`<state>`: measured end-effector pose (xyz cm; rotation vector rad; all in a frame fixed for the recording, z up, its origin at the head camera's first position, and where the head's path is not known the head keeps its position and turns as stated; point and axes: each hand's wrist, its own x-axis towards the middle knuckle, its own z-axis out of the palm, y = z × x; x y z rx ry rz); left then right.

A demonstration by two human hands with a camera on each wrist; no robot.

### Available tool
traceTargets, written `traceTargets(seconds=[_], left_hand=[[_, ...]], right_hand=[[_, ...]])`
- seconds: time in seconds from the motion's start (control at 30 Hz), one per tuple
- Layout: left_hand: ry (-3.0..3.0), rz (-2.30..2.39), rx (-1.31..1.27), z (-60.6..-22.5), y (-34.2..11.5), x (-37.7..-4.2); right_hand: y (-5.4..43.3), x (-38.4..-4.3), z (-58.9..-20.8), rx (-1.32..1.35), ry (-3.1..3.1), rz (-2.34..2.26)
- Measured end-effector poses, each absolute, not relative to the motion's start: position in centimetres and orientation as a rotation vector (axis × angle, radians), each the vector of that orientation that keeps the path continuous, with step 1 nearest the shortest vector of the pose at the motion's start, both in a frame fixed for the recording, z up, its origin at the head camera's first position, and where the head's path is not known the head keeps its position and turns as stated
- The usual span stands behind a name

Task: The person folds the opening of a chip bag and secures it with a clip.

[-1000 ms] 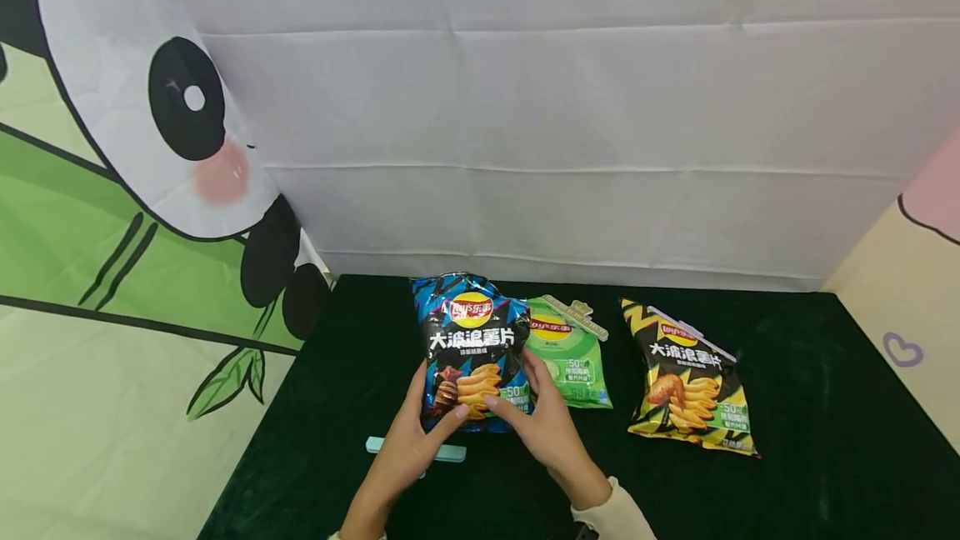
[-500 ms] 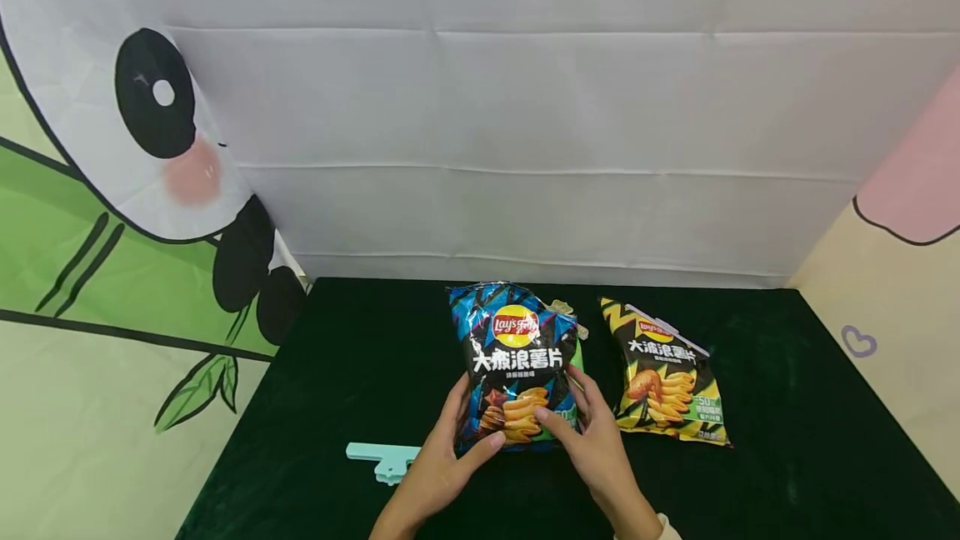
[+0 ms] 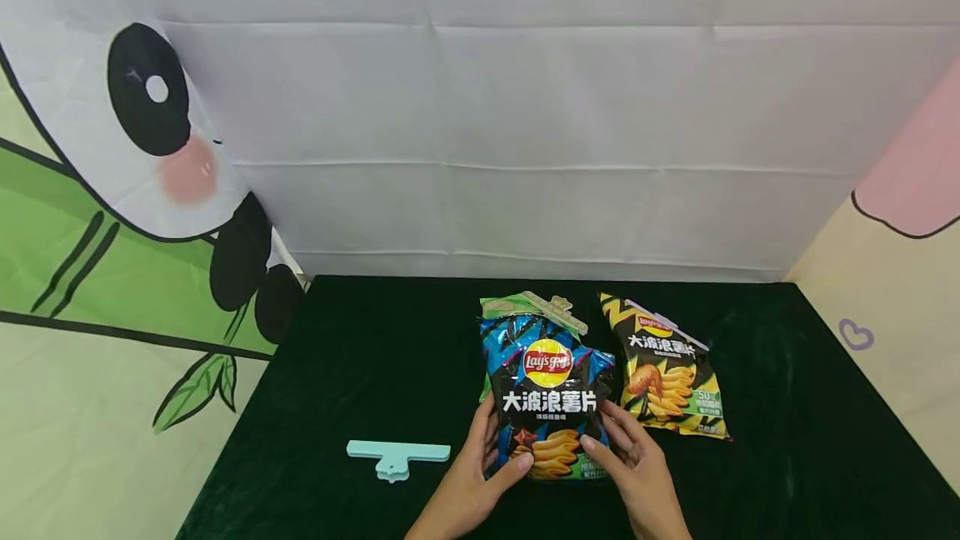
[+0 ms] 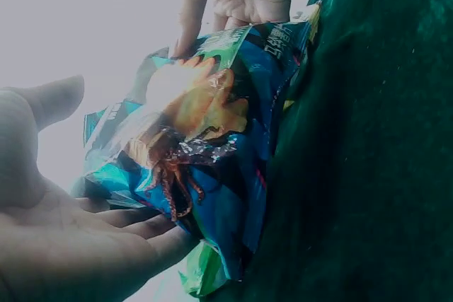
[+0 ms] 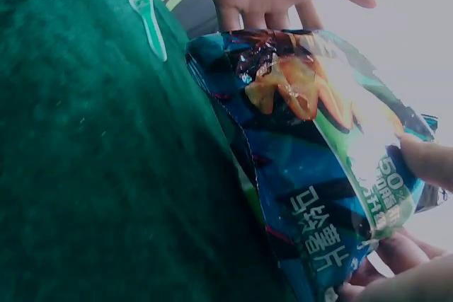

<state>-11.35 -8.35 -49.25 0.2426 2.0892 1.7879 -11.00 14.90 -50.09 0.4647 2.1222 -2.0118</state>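
Note:
A blue and black chip bag (image 3: 551, 402) stands tilted between my two hands, its printed front facing up toward me. My left hand (image 3: 465, 486) holds its left side; in the left wrist view the fingers reach under the bag and the thumb (image 4: 60, 100) stands off its surface. On the right side my right hand (image 3: 641, 477) grips it, thumb on the front and fingers behind. Behind it, a green chip bag (image 3: 501, 307) with a beige bag clip (image 3: 555, 312) on its top is mostly hidden.
To the right lies a yellow and black chip bag (image 3: 667, 373) with a lilac clip (image 3: 667, 325) along its top. A mint-green bag clip (image 3: 397, 452) lies left of my hands on the dark green cloth (image 3: 375, 357). A white printed curtain (image 3: 525, 107) hangs behind.
My hands and the blue chip bag have moved right and toward me. The bag now overlaps the green bag, and the mint clip is fully uncovered. The head view has turned slightly right.

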Motion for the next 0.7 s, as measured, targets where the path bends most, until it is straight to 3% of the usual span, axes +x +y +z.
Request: traceTargets(seconds=[0.43, 0.7], left_hand=[[2.017, 1.778, 0.145, -51.2, -7.6, -10.7], [2.303, 1.648, 0.198, -50.3, -9.1, -12.4]], right_hand=[[16.7, -10.5, -52.3, 0.497, 2.115, -1.982], [16.4, -12.0, -51.3, 0.386, 2.141, -2.07]])
